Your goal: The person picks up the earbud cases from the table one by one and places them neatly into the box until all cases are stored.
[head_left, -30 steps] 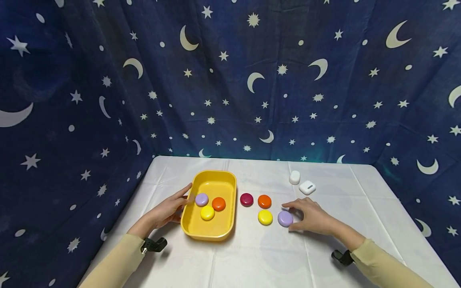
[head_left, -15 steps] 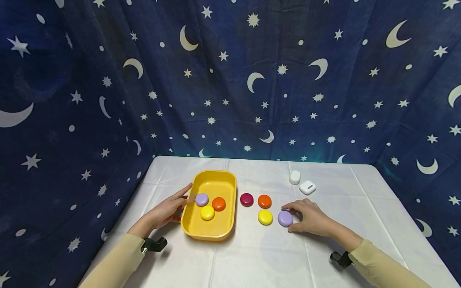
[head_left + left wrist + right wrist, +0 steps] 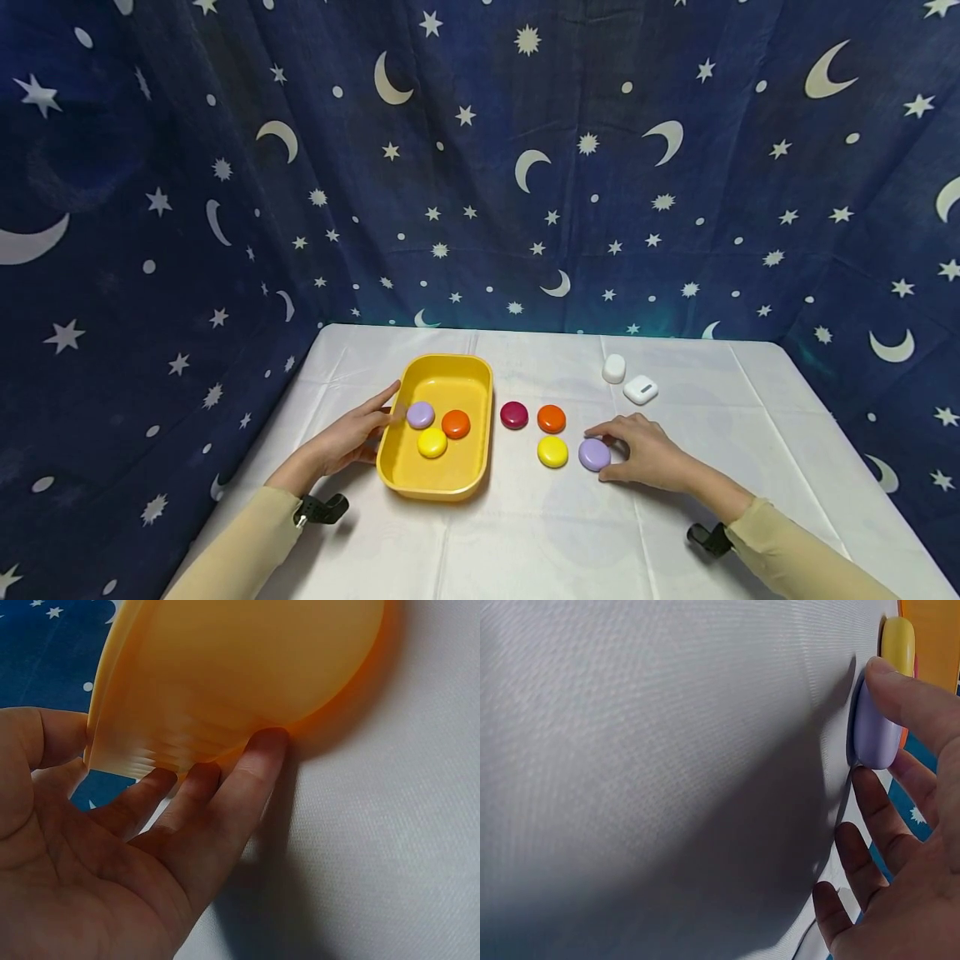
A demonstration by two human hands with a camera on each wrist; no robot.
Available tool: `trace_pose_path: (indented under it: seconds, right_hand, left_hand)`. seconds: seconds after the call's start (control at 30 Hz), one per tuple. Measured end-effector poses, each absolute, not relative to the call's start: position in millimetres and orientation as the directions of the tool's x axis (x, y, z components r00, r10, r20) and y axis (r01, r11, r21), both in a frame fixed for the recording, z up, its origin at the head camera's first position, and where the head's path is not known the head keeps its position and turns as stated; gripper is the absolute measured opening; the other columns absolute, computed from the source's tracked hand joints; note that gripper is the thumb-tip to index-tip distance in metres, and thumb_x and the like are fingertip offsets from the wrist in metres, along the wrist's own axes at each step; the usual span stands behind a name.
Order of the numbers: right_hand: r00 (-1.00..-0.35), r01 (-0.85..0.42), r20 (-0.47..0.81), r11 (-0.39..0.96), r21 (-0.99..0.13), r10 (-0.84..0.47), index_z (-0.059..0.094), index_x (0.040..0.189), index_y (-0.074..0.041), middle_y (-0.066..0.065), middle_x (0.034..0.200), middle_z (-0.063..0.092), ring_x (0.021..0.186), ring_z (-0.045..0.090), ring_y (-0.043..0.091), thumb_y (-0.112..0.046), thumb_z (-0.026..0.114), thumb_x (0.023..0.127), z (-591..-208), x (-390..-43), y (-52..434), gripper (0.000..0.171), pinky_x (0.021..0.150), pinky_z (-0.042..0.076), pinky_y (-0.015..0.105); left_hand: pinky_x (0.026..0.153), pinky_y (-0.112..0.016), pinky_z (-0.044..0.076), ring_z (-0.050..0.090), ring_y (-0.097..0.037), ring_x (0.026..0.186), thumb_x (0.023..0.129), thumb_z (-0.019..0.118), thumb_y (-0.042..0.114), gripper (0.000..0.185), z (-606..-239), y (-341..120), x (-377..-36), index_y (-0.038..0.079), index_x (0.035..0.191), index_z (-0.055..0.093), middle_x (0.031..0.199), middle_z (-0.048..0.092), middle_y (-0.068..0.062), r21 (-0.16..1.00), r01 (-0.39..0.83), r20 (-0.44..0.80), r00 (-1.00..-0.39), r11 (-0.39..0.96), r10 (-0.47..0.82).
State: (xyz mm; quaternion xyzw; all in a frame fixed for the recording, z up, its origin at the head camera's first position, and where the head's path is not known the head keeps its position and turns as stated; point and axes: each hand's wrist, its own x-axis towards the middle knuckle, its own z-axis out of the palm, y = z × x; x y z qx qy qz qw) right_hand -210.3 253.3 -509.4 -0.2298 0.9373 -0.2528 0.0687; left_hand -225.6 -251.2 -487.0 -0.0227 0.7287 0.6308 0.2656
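My left hand (image 3: pixel 348 437) holds the left side of a yellow tray (image 3: pixel 438 486), thumb at the rim and fingers along the outer wall (image 3: pixel 195 742). Inside the tray lie a lilac disc, an orange disc (image 3: pixel 455 425) and a yellow disc (image 3: pixel 432 443), all rounded and glossy. On the white cloth my right hand (image 3: pixel 648 454) pinches another lilac disc (image 3: pixel 594 455) between thumb and fingertips; the right wrist view shows this lilac disc (image 3: pixel 876 731) at its edge, with the other fingers spread on the cloth side.
Left of the right hand lie a dark red disc (image 3: pixel 513 415), an orange disc (image 3: pixel 551 419) and a yellow disc (image 3: pixel 552 452). Two small white objects (image 3: pixel 640 390) sit behind that hand. A dark blue star-patterned curtain (image 3: pixel 480 167) closes off the back and sides.
The right hand has shifted very slightly left, its thumb drawing in closer to the lilac disc. The left hand and the tray have stayed in place.
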Motion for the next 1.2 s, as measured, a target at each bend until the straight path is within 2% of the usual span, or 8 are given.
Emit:
trace_pose_path:
  seconds: [0.37, 0.57, 0.7, 0.83, 0.93, 1.2]
  right_hand:
    - [-0.883, -0.411, -0.003, 0.778, -0.475, -0.469, 0.071, 0.125, -0.027, -0.012, 0.111, 0.064, 0.102, 0.048, 0.016, -0.045, 0.089, 0.075, -509, -210, 251, 0.056, 0.086, 0.038, 0.045]
    - [-0.886, -0.407, 0.008, 0.767, -0.496, -0.464, 0.071, 0.126, -0.025, -0.008, 0.115, 0.065, 0.105, 0.048, 0.02, -0.039, 0.09, 0.077, -501, -209, 247, 0.054, 0.088, 0.039, 0.046]
    - [-0.88, -0.435, 0.061, 0.751, -0.497, -0.47, 0.07, 0.128, -0.025, -0.008, 0.116, 0.066, 0.108, 0.049, 0.022, -0.033, 0.09, 0.077, -489, -211, 242, 0.055, 0.094, 0.039, 0.05]
    - [-0.873, -0.456, 0.099, 0.73, -0.508, -0.477, 0.071, 0.129, -0.025, -0.007, 0.118, 0.066, 0.112, 0.048, 0.023, -0.03, 0.09, 0.079, -477, -215, 232, 0.054, 0.093, 0.042, 0.049]
    - [-0.876, -0.448, 0.099, 0.722, -0.527, -0.472, 0.071, 0.129, -0.028, -0.008, 0.12, 0.065, 0.114, 0.048, 0.023, -0.032, 0.089, 0.079, -468, -218, 221, 0.053, 0.091, 0.045, 0.048]
    - [-0.852, -0.484, 0.118, 0.68, -0.551, -0.51, 0.07, 0.129, -0.033, -0.013, 0.116, 0.064, 0.117, 0.046, 0.019, -0.038, 0.088, 0.08, -447, -229, 186, 0.052, 0.093, 0.043, 0.046]
  left_hand:
    - [0.082, -0.047, 0.059, 0.061, -0.031, 0.114, 0.105, 0.055, 0.026, 0.07, -487, -251, -225, 0.039, 0.164, 0.021, 0.162, 0.028, -0.021, 0.907, -0.369, -0.416, -0.859, 0.203, 0.299]
    - [0.082, -0.047, 0.059, 0.062, -0.031, 0.111, 0.105, 0.055, 0.026, 0.07, -487, -251, -225, 0.038, 0.164, 0.02, 0.159, 0.032, -0.022, 0.909, -0.364, -0.413, -0.857, 0.203, 0.31]
    - [0.081, -0.047, 0.059, 0.062, -0.03, 0.109, 0.105, 0.055, 0.027, 0.07, -487, -252, -226, 0.038, 0.164, 0.02, 0.159, 0.032, -0.022, 0.909, -0.367, -0.413, -0.856, 0.198, 0.312]
    - [0.081, -0.047, 0.06, 0.061, -0.03, 0.109, 0.104, 0.055, 0.027, 0.07, -488, -253, -227, 0.039, 0.164, 0.02, 0.159, 0.032, -0.022, 0.909, -0.368, -0.414, -0.856, 0.196, 0.311]
    - [0.081, -0.047, 0.06, 0.061, -0.03, 0.109, 0.104, 0.055, 0.027, 0.07, -488, -253, -227, 0.038, 0.164, 0.02, 0.159, 0.032, -0.022, 0.91, -0.367, -0.412, -0.856, 0.195, 0.312]
    - [0.081, -0.047, 0.06, 0.061, -0.029, 0.11, 0.104, 0.055, 0.026, 0.07, -489, -252, -227, 0.039, 0.164, 0.021, 0.159, 0.031, -0.02, 0.909, -0.369, -0.414, -0.859, 0.196, 0.302]
